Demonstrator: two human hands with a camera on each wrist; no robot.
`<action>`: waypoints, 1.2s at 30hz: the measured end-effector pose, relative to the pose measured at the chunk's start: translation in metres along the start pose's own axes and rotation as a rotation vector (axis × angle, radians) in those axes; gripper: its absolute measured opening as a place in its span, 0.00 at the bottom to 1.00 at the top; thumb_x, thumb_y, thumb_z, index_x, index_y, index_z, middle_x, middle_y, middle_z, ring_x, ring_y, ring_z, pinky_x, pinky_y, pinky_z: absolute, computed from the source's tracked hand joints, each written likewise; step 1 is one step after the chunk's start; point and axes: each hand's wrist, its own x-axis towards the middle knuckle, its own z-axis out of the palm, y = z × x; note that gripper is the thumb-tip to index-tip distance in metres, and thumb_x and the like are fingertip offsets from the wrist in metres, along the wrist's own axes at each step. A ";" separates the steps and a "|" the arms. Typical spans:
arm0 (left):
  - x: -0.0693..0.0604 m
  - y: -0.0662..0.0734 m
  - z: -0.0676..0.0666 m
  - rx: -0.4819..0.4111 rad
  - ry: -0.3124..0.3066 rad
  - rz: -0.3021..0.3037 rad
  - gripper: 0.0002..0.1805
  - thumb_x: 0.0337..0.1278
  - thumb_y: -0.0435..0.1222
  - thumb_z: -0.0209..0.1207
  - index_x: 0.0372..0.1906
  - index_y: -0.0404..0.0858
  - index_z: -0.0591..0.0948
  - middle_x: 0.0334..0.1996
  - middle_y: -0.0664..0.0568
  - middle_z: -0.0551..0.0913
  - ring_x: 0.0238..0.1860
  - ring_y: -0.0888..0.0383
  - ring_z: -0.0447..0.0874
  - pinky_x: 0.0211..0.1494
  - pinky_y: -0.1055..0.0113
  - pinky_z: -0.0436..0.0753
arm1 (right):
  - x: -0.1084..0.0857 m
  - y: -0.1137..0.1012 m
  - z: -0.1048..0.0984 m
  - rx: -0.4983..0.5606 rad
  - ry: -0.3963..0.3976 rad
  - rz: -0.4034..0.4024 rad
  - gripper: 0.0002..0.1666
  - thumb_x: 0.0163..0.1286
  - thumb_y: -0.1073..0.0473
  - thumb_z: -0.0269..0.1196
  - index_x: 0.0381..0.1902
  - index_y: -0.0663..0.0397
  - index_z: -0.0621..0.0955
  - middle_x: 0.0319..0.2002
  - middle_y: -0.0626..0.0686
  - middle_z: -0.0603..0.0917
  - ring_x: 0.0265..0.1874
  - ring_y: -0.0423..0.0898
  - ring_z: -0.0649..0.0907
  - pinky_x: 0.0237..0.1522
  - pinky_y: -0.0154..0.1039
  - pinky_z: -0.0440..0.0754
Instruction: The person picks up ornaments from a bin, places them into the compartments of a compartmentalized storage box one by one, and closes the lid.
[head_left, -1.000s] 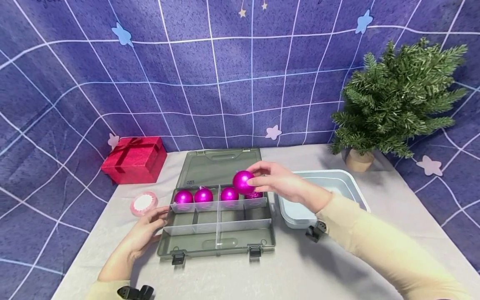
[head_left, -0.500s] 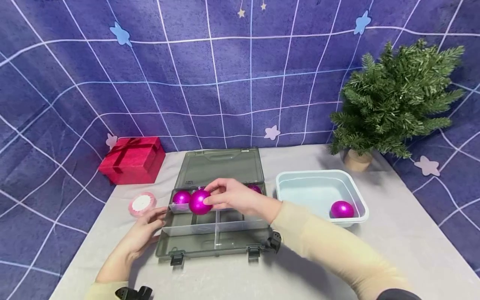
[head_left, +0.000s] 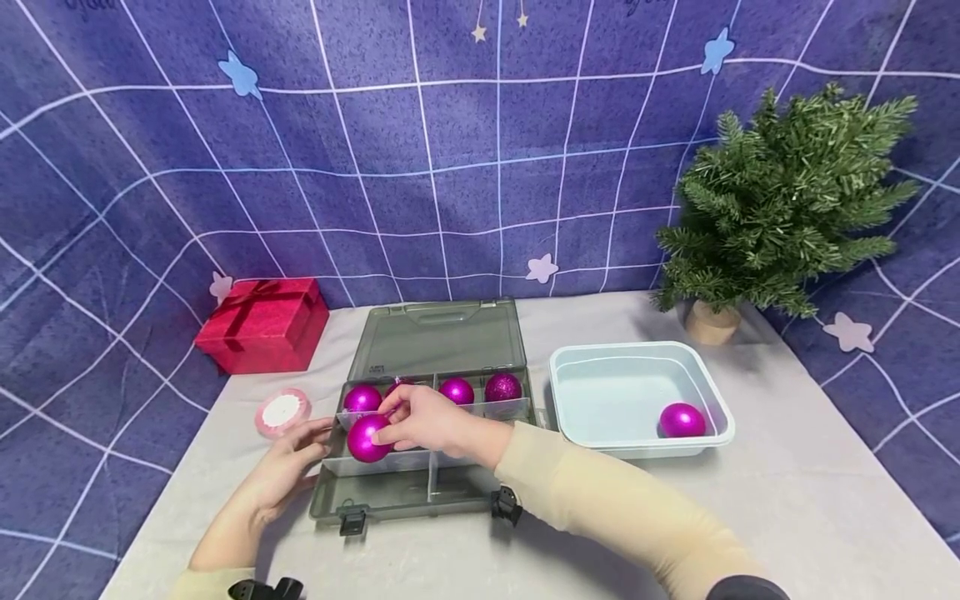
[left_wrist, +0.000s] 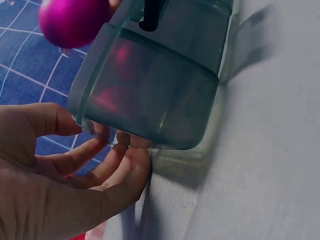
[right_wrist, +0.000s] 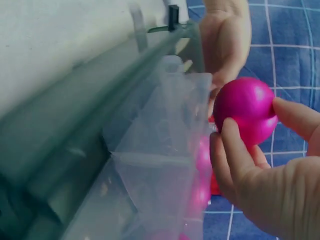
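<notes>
In the head view my right hand (head_left: 423,423) pinches a shiny magenta Christmas bauble (head_left: 366,439) above the middle row's left compartment of a translucent grey divided case (head_left: 375,492). Thumb and fingertips grip the bauble (right_wrist: 245,107) in the right wrist view, apart from the dividers. My left hand (head_left: 288,462) rests against the case's left end, its relaxed fingers (left_wrist: 65,120) touching the wall and rim. The back row holds several magenta baubles, among them a smooth one (head_left: 363,398) and a glittery one (head_left: 503,387); my right hand partly covers another.
Right of the case stands a pale blue tub (head_left: 600,442) with one magenta bauble (head_left: 682,420). A small artificial Christmas tree (head_left: 787,200) stands behind it. At left are a red gift box (head_left: 266,325) and a pink ribbon spool (head_left: 282,412). The case's lid (head_left: 438,337) lies open backward.
My right hand has carried the bauble leftward from above the back row's right end to above the left middle compartment, uncovering the tub. My left hand stays at the case's left end.
</notes>
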 end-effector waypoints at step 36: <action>-0.001 0.005 0.002 0.012 0.013 -0.008 0.30 0.71 0.26 0.47 0.75 0.23 0.58 0.68 0.26 0.66 0.57 0.59 0.74 0.62 0.45 0.76 | 0.008 0.001 -0.016 -0.186 -0.127 0.028 0.18 0.72 0.70 0.60 0.58 0.67 0.82 0.47 0.58 0.86 0.52 0.57 0.84 0.54 0.45 0.83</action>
